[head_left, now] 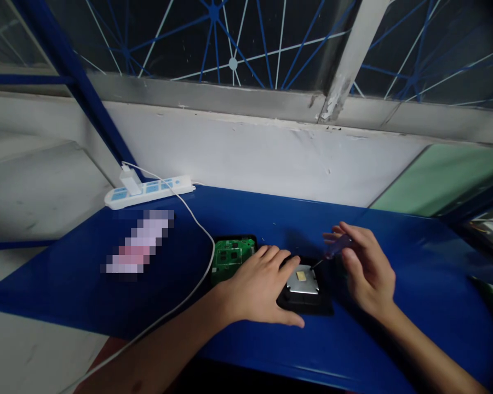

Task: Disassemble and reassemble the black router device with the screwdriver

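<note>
A small screwdriver (337, 247) with a translucent purplish handle is in my right hand (370, 268). Its thin tip meets the upper right corner of a silver metal plate (308, 285), which carries a tan square pad (301, 276). This plate sits on a black plastic housing (326, 306). My left hand (263, 284) lies over the left side of the housing with its fingers spread. Left of that hand, and partly hidden by it, is a green circuit board (230, 257) in a black casing.
On the blue table (353, 350), a white power strip (156, 191) with a plugged-in charger (130, 179) lies at the back left. A white cable (201, 224) runs from it across the table, beside the circuit board. A blurred-out pinkish object (142, 243) rests at left.
</note>
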`<action>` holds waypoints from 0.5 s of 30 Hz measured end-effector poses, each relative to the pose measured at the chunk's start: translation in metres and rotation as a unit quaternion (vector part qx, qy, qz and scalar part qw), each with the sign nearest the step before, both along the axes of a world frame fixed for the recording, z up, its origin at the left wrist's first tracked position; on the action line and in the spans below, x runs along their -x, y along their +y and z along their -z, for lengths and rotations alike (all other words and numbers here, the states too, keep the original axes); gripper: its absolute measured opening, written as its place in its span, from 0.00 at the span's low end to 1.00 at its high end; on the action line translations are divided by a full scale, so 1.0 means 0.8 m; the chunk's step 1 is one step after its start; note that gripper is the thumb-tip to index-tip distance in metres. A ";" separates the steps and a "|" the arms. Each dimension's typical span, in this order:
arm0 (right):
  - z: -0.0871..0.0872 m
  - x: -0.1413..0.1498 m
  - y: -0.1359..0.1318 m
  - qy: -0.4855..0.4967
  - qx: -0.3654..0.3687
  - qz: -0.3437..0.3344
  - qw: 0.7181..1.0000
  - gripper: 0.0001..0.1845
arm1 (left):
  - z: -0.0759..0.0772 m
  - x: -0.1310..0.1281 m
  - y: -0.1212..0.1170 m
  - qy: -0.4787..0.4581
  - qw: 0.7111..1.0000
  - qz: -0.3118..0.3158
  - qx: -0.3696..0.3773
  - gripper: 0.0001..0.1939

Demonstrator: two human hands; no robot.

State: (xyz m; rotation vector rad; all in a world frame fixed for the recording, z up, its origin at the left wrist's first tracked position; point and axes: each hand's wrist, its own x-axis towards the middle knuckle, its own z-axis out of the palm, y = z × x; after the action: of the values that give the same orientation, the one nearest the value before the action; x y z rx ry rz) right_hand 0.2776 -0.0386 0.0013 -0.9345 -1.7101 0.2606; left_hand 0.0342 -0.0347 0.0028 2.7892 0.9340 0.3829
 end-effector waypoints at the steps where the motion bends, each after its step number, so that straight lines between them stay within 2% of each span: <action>1: -0.001 0.001 -0.002 -0.004 0.007 -0.002 1.000 0.25 | 0.000 0.000 0.000 0.001 1.000 -0.001 -0.001 0.54; 5: -0.002 0.003 -0.003 -0.005 0.010 0.018 1.000 0.27 | 0.001 -0.001 0.000 0.002 1.000 -0.007 -0.004 0.53; 10: 0.004 -0.005 0.004 -0.001 -0.025 0.029 0.999 0.24 | 0.003 0.000 0.001 0.001 1.000 -0.006 -0.003 0.53; 15: 0.008 -0.009 0.007 -0.003 -0.002 0.025 1.000 0.22 | 0.003 -0.002 0.001 -0.003 1.000 -0.006 -0.002 0.52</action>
State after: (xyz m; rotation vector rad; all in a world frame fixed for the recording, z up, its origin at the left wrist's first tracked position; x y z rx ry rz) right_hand 0.2850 -0.0334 -0.0054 -0.9754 -1.6903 0.2207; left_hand 0.0356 -0.0337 0.0008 2.7862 0.9505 0.3942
